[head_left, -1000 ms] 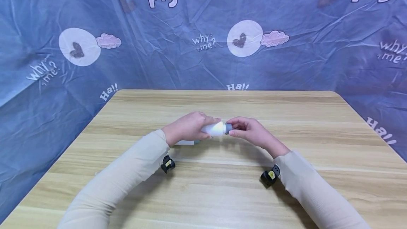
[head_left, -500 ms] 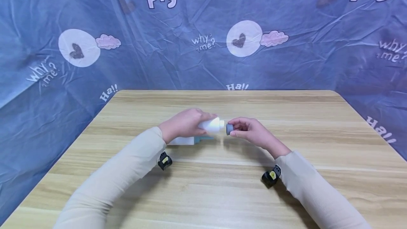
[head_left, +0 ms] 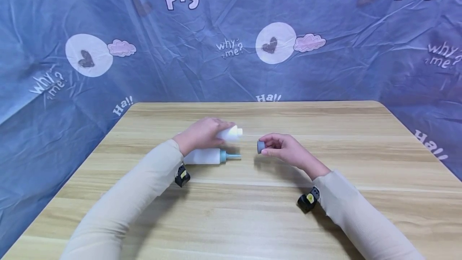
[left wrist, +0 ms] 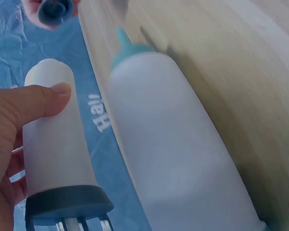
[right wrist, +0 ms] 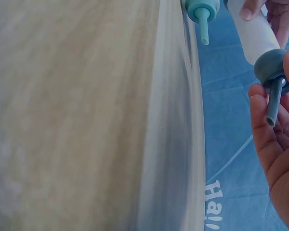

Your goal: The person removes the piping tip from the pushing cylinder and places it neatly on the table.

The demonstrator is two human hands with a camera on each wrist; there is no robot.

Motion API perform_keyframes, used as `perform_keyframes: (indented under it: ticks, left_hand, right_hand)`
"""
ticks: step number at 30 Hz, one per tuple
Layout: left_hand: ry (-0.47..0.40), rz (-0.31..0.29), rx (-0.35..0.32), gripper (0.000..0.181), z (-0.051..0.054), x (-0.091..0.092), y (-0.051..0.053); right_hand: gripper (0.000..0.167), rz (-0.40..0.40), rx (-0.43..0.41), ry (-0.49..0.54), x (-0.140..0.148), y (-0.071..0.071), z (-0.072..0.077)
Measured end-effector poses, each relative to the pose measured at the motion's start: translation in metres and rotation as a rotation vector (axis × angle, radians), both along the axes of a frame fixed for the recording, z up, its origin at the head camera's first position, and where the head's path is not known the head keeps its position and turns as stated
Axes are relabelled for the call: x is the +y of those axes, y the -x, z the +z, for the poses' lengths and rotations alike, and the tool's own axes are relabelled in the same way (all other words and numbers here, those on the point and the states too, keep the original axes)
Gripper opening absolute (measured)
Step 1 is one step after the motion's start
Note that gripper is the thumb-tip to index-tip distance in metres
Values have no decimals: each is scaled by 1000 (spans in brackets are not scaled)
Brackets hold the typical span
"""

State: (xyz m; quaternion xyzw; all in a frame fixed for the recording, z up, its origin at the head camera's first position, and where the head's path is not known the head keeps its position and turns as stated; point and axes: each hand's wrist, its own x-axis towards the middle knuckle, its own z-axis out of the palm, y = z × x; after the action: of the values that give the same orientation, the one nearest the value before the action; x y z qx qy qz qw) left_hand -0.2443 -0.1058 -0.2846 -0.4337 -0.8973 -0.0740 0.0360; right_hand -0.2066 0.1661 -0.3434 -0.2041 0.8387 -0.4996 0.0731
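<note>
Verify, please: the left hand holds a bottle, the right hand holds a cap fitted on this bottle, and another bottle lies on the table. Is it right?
Not fully: the cap is apart from the held bottle; the head view shows a gap between them. The rest is correct.

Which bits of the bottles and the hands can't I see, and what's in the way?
Held bottle's mouth: right wrist view, behind the grey cap.
Lying bottle's back end: head view, behind the left hand and wrist; left wrist view, cut off at the bottom edge.
Most of the right hand: left wrist view, past the top edge.
What's inside either bottle: every view, cloudy white walls.
</note>
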Motion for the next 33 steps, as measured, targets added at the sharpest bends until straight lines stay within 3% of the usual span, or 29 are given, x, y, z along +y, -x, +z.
perform_keyframes:
  ticks: [12,26,33]
  left_hand:
    - [5,72,41,55,-14,-18,18]
    - [91,189,-61,62,-27,-26,27]
    - [114,172,-55,62,-33,-30,29]
  right_hand:
    - [40,4,-7,3,1,-1,0]
    - [40,-1,-14,11,2,-1,-1]
    - [40,0,-18,9,2,-2,-1]
